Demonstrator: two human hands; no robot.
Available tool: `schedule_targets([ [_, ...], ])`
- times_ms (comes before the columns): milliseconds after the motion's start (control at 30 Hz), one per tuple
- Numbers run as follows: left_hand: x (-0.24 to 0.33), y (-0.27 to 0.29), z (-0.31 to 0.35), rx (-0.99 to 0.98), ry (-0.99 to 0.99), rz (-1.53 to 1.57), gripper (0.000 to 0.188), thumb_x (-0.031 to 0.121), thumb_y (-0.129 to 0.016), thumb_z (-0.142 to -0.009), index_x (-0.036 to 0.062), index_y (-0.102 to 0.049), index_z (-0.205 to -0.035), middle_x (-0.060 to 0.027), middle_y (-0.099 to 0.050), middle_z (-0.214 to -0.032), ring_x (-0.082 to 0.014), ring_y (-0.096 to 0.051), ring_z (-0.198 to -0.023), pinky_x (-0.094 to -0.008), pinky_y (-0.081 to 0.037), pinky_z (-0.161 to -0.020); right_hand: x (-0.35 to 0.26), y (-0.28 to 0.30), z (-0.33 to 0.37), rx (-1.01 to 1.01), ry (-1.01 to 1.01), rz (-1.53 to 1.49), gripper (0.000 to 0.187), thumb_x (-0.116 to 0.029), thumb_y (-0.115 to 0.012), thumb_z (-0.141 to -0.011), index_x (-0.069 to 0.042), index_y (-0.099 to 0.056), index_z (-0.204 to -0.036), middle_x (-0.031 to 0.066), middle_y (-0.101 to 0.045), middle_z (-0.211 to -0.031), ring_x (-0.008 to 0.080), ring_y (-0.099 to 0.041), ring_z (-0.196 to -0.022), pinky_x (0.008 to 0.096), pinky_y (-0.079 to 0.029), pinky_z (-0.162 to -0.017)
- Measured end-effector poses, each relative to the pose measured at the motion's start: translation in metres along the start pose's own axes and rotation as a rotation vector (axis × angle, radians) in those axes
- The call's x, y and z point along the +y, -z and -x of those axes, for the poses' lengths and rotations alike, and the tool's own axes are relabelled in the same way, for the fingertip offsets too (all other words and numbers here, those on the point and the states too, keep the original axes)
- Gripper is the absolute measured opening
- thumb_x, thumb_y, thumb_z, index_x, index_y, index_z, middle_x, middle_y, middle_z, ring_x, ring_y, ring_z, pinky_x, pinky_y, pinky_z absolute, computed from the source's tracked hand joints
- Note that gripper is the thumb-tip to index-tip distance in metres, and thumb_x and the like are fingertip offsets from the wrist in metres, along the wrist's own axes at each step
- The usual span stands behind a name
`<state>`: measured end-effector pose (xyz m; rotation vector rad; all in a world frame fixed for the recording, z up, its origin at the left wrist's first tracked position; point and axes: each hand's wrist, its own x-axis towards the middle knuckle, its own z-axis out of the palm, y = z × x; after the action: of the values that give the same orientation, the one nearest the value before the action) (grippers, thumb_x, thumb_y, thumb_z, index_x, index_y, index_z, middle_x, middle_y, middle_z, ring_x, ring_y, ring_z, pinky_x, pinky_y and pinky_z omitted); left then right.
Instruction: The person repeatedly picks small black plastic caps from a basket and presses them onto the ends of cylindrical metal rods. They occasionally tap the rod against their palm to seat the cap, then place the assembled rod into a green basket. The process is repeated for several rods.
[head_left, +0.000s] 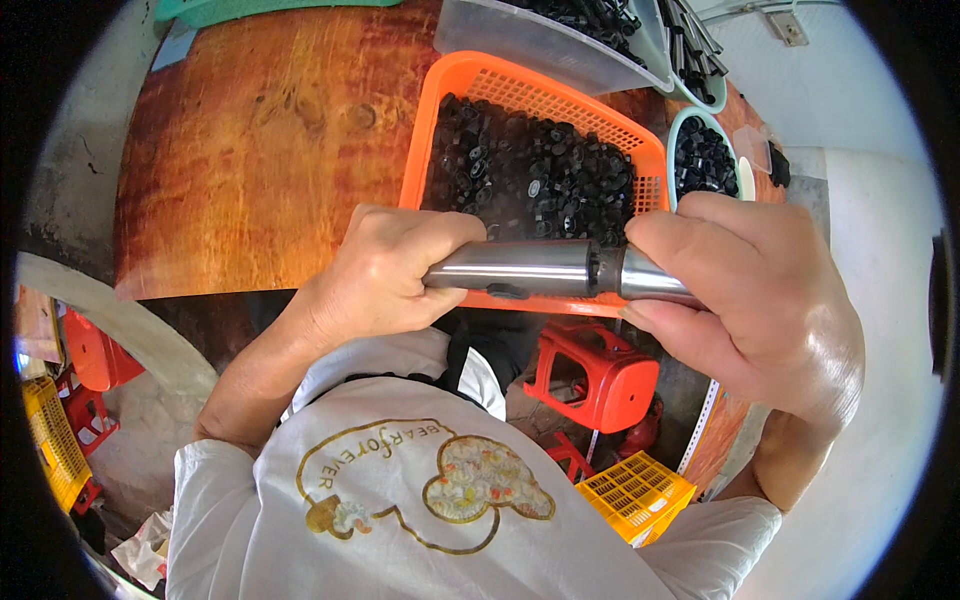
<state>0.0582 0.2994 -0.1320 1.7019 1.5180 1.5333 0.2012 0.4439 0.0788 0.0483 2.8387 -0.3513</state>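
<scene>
My left hand is wrapped round a shiny metal tube, held nearly level over the near edge of an orange basket. My right hand grips a second metal tube between thumb and fingers, in line with the first. A dark plastic fitting shows in the short gap between the two tube ends. Whether it is seated in both ends I cannot tell. Many small black plastic parts fill the basket below. A dark oval spot shows just under the left tube.
The basket stands on a wooden table. Behind it is a clear plastic bin of black parts. At the right, one pale bowl holds black parts and another container holds metal tubes. Below are a red stool and a yellow crate.
</scene>
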Motion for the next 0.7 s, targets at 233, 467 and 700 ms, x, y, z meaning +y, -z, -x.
schedule_targets([
  [233,0.0014,-0.0042,0.0007,0.041,-0.028,-0.004,0.019,0.000,-0.069,-0.068,0.0037,-0.063,-0.086,-0.0123,-0.061,-0.069,-0.0315,-0.063,-0.060,-0.0376,-0.049,-0.051,0.0057,0.0023,0.0020,-0.008,0.045,-0.064,0.038,-0.006,-0.075,-0.070,0.006,-0.059,-0.102,0.0133,-0.054,-0.069,0.0287,-0.052,-0.053,0.0355,-0.040,-0.048],
  [467,0.0029,-0.0065,0.0021,0.089,-0.021,-0.052,0.019,0.003,-0.073,-0.071,0.0038,-0.063,-0.086,-0.0123,-0.059,-0.065,-0.0309,-0.062,-0.057,-0.0367,-0.048,-0.050,0.0079,-0.0009,0.0028,0.017,0.026,-0.109,0.036,-0.007,-0.075,-0.072,0.006,-0.059,-0.102,0.0132,-0.056,-0.069,0.0283,-0.054,-0.054,0.0343,-0.041,-0.049],
  [700,0.0028,-0.0080,0.0027,0.107,-0.032,-0.088,0.021,0.005,-0.074,-0.070,0.0042,-0.063,-0.087,-0.0124,-0.059,-0.064,-0.0305,-0.062,-0.057,-0.0366,-0.048,-0.050,0.0097,-0.0003,0.0033,0.009,0.006,-0.117,0.036,-0.007,-0.075,-0.071,0.005,-0.060,-0.101,0.0132,-0.057,-0.070,0.0289,-0.055,-0.056,0.0338,-0.042,-0.050],
])
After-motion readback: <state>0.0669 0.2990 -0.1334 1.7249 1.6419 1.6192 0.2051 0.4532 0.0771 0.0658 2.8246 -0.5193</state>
